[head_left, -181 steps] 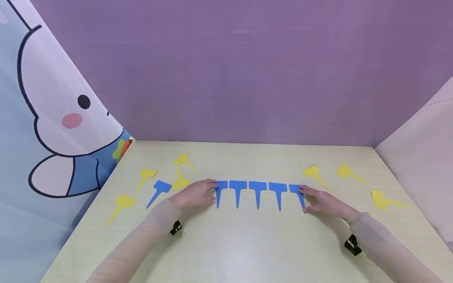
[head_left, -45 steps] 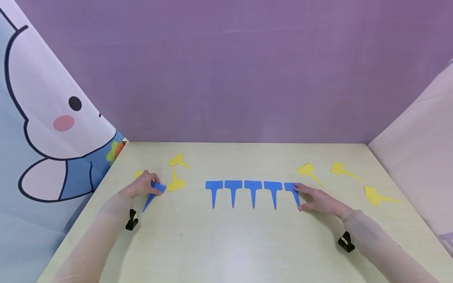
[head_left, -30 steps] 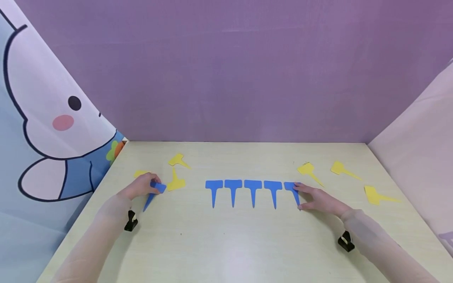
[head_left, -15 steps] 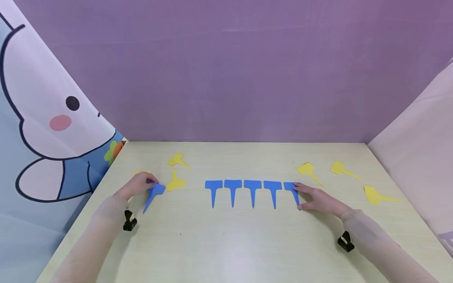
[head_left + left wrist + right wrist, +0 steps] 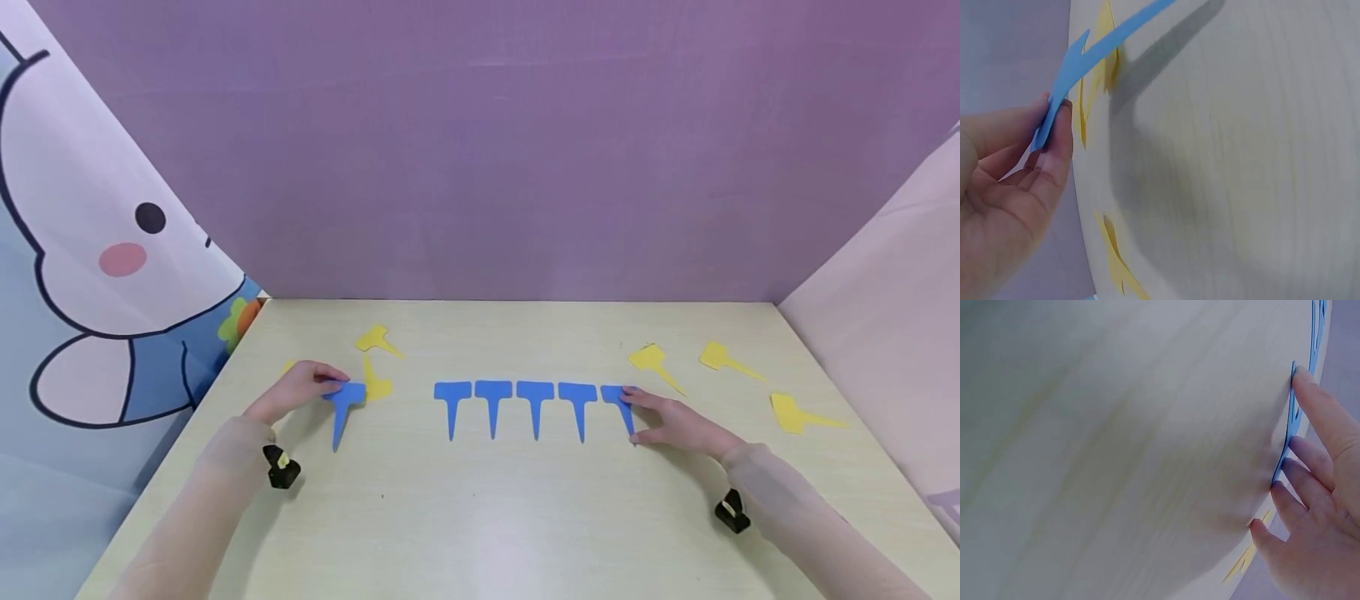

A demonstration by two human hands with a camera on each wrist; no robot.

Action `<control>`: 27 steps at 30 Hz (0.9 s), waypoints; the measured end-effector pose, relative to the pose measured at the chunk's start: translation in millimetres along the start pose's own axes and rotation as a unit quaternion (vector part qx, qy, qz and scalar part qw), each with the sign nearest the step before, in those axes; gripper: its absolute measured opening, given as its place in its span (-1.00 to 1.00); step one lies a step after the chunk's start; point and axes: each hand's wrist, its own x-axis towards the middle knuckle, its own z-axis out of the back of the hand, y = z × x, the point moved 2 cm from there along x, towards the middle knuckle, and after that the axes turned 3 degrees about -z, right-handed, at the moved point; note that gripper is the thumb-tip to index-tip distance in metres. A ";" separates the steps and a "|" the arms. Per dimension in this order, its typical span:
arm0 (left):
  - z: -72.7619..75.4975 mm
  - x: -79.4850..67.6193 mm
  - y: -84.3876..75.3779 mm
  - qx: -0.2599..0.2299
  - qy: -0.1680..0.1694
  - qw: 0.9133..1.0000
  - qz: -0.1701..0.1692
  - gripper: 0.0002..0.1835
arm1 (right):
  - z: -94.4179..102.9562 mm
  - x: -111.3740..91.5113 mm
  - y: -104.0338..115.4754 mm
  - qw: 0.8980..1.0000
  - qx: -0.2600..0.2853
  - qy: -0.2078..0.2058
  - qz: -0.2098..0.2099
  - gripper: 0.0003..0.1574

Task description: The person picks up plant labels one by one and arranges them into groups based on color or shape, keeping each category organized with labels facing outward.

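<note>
In the head view my left hand (image 5: 296, 390) pinches a blue T-shaped plant label (image 5: 342, 402) by one end of its head, between thumb and fingers. The left wrist view shows this label raised off the table, its long stem casting a shadow. My right hand (image 5: 681, 425) touches the rightmost blue label (image 5: 613, 394) of a row. Its fingertips lie on the head of the label and its thumb at the pointed tip. Left of it, several more blue labels (image 5: 536, 392) lie side by side, stems toward me.
Yellow plant labels lie scattered on the pale table (image 5: 480, 542): one (image 5: 378, 390) partly behind the held label, another (image 5: 380, 337) farther back, and several at the right, such as one (image 5: 787, 414) near the edge. A purple backdrop (image 5: 480, 167) stands behind.
My left hand has left the row's left end and taken the separate blue label, which has now turned and shifted slightly right, stem pointing more toward me. The right hand stays on its label.
</note>
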 end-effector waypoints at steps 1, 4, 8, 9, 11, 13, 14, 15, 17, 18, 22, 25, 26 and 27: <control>-1.0 0.8 -1.4 -0.003 0.002 1.000 0.000 -0.71 | 0.0 0.1 -0.1 1.000 0.001 0.000 0.000 -0.08; -4.4 4.4 -4.7 -0.011 0.009 1.000 0.005 -0.70 | -0.2 0.5 -0.7 1.000 0.000 0.000 -0.001 -0.08; -10.8 9.6 -11.3 -0.022 0.014 1.000 0.000 -0.70 | -0.3 0.7 -0.6 1.000 -0.002 0.000 -0.002 -0.07; -12.4 11.1 -12.7 -0.026 0.014 1.000 -0.005 -0.71 | -0.2 0.6 -0.3 1.000 -0.002 0.000 -0.002 -0.07; -15.9 13.6 -16.8 -0.034 0.015 0.999 -0.015 -0.72 | 0.3 0.2 0.7 1.000 -0.003 0.000 -0.003 -0.07; -19.6 16.0 -20.2 -0.040 0.017 0.999 -0.022 -0.72 | 0.6 -0.1 1.4 1.000 -0.002 0.001 -0.003 -0.07; -21.4 17.1 -21.7 -0.042 0.018 0.999 -0.024 -0.71 | 0.7 -0.2 1.6 1.000 -0.003 0.001 -0.003 -0.08; -23.3 18.3 -23.2 -0.045 0.018 0.999 -0.023 -0.72 | 0.7 -0.2 1.6 1.000 -0.004 0.002 -0.003 -0.08; -27.1 20.6 -26.7 -0.045 0.018 0.999 -0.023 -0.73 | 0.5 0.1 1.2 1.000 -0.006 0.002 -0.002 -0.09; -28.8 21.8 -28.2 -0.043 0.019 0.999 -0.025 -0.73 | 0.4 0.2 1.2 1.000 -0.007 0.001 -0.001 -0.09; -35.7 27.9 -34.7 -0.044 0.020 0.998 -0.033 -0.74 | 0.4 -0.7 2.5 1.000 -0.009 -0.009 0.017 -0.10; -40.3 32.2 -38.5 -0.045 0.021 0.998 -0.036 -0.75 | 0.7 -3.1 4.4 0.999 -0.009 -0.019 0.043 -0.12; -41.6 33.3 -39.4 -0.046 0.023 0.998 -0.037 -0.75 | 0.7 -3.8 5.1 0.998 -0.008 -0.021 0.050 -0.13; -42.9 34.4 -40.3 -0.048 0.024 0.998 -0.038 -0.75 | 0.9 -4.4 5.9 0.998 -0.006 -0.023 0.054 -0.13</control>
